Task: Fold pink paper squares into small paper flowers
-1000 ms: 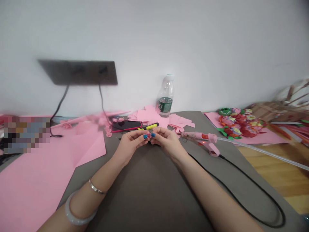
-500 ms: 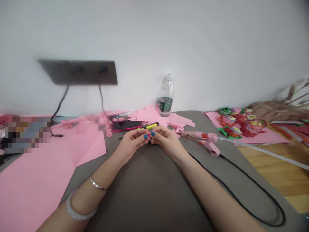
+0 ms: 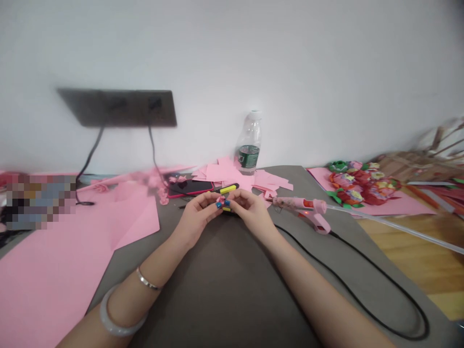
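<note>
Over the middle of the grey table, my left hand [image 3: 197,212] and my right hand [image 3: 250,208] meet at the fingertips. Between them they pinch a small pink paper flower [image 3: 221,198], partly hidden by the fingers. Both thumbs, with blue nails, press close together on its near side. Just behind the hands lies a yellow and black pen-like tool [image 3: 228,189]. A pink hot glue gun [image 3: 299,205] lies right of my right hand, a small orange light lit on it and a clear glue stick [image 3: 391,225] sticking out of its back.
A bottle with a green label [image 3: 248,155] stands by the wall amid pink paper pieces [image 3: 217,171]. A phone [image 3: 191,187] lies left of them. Large pink sheets [image 3: 61,261] cover the left side; finished paper flowers [image 3: 362,183] lie right. The glue gun's black cord [image 3: 377,275] loops over the table.
Both hands have shifted slightly, and the thumbs have drawn closer together around the paper flower. More of the yellow now shows beneath the fingers. The surrounding things have stayed put.
</note>
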The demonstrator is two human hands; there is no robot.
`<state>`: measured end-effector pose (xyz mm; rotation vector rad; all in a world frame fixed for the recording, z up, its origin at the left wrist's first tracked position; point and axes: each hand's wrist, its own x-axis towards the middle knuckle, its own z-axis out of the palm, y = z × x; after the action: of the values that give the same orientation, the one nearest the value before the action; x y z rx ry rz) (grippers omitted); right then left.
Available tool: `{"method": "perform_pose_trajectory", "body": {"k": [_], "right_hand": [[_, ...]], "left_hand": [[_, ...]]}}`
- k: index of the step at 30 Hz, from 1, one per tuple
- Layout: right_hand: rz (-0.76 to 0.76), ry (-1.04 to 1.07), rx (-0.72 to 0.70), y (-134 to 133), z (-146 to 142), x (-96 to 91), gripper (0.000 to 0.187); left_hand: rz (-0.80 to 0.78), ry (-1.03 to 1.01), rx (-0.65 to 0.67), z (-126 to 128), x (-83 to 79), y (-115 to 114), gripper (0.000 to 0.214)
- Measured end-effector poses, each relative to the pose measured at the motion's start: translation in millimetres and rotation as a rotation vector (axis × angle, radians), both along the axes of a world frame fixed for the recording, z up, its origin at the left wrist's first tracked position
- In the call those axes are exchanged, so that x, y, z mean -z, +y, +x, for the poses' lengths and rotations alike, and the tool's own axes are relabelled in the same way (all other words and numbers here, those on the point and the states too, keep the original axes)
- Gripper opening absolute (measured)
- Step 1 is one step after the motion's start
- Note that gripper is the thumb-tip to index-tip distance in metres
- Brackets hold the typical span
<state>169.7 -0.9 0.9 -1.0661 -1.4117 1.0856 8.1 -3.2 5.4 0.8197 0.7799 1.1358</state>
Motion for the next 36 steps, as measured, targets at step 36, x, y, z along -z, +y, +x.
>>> {"method": "perform_pose_trajectory", "body": {"k": [36], "right_hand": [[-0.177, 0.273, -0.157, 3, 5, 0.0, 0.039]], "left_hand": [[0.007, 0.047, 0.082, -6, -3.7, 2, 0.026]]}}
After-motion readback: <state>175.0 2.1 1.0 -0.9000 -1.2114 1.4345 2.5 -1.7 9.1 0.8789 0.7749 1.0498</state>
